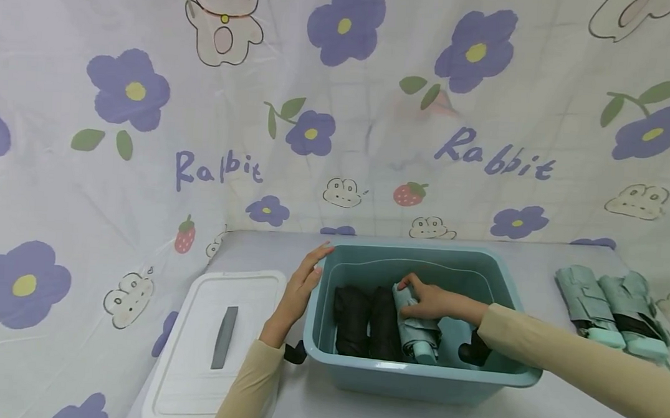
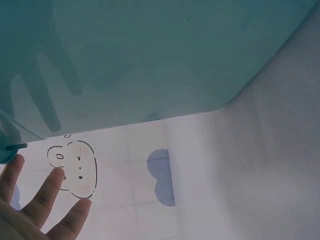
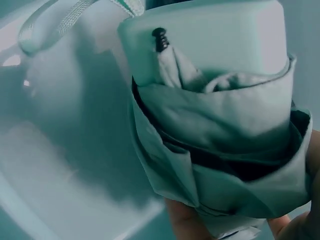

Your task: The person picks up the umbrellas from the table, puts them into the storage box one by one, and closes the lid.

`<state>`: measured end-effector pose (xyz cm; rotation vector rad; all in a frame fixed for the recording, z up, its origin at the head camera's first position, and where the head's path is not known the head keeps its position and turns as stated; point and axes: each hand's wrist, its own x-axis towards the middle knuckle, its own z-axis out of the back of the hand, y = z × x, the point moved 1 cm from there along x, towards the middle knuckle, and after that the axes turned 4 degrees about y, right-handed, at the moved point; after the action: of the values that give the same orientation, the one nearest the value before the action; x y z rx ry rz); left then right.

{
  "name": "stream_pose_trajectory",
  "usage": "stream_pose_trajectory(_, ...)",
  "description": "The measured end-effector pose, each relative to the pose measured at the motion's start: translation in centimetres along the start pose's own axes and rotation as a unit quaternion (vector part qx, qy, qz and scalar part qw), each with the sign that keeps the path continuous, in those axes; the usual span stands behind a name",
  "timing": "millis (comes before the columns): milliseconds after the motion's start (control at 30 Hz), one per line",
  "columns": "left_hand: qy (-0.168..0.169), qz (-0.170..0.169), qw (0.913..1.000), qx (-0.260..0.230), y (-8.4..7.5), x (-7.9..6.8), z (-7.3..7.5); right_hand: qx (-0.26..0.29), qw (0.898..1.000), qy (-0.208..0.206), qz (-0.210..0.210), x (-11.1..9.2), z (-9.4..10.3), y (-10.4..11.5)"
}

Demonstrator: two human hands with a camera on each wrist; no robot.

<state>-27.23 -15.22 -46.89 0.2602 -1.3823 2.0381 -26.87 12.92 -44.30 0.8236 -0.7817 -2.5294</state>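
Note:
A teal plastic storage bin (image 1: 411, 384) stands on the table in the head view. Inside it, my right hand (image 1: 434, 302) grips a light green folded umbrella (image 1: 419, 337), its handle toward me. In the right wrist view, fingers (image 3: 187, 220) wrap the fabric below the umbrella's pale handle (image 3: 210, 45). Just left of it lie two black folded umbrellas (image 1: 352, 322), side by side. My left hand (image 1: 300, 288) rests at the bin's left rim, its fingers straight and spread along the outer side in the left wrist view.
Left of the bin lies a white lid (image 1: 194, 340) with a grey handle (image 1: 225, 338). On the table to the right are two more light green folded umbrellas (image 1: 589, 301). A printed curtain (image 1: 370, 167) hangs behind the table.

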Motion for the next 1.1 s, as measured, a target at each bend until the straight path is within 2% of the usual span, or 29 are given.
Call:
stream_pose_trajectory(133, 0.004, 0.001, 1.0, 0.005, -1.5, 0.0, 0.2, 0.017, 1.0, 0.014, -0.018, 0.3, -0.2, -0.1)
stream_pose_trajectory(333, 0.003, 0.007, 1.0, 0.002, -1.6, 0.1, 0.3, 0.069, 0.996, 0.047, -0.039, 0.4, -0.1, -0.3)
stream_pose_trajectory(433, 0.004, 0.007, 1.0, -0.006, -1.6, 0.1, 0.2, 0.076, 0.994, 0.055, -0.052, 0.5, -0.3, -0.5)
stream_pose_trajectory(667, 0.003, 0.011, 0.9999, -0.009, -1.8, -0.1, 0.0, 0.083, 0.991, 0.071, -0.08, 1.1, -1.2, -1.1)
stream_pose_trajectory(1100, 0.007, 0.008, 0.9997, -0.024, -1.9, 0.1, -0.1, 0.073, 0.99, 0.082, -0.091, 0.5, -1.0, -0.5)
